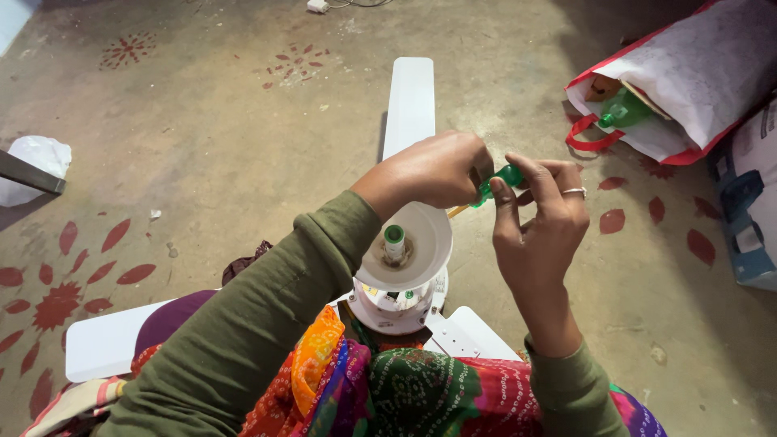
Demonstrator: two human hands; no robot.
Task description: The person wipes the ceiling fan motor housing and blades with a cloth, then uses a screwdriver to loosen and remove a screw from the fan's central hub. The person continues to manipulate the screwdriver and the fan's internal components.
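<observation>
A white ceiling fan lies on the floor in front of me, its round motor hub [405, 267] upright with a green-tipped shaft [394, 235] sticking up. One blade [410, 101] points away, another [101, 344] to the left. Above the hub, my left hand [433, 171] is closed around a small green-handled tool [503, 180]. My right hand [541, 218], wearing a ring, pinches the tool's green end with thumb and forefinger. A thin yellowish shaft pokes out under the left hand.
A white bag with red trim [688, 77] lies at the upper right, a green bottle [623, 109] in its mouth. A blue-and-white sack [749, 214] sits at the right edge. A crumpled white bag [32, 162] is at the left. My colourful cloth covers my lap.
</observation>
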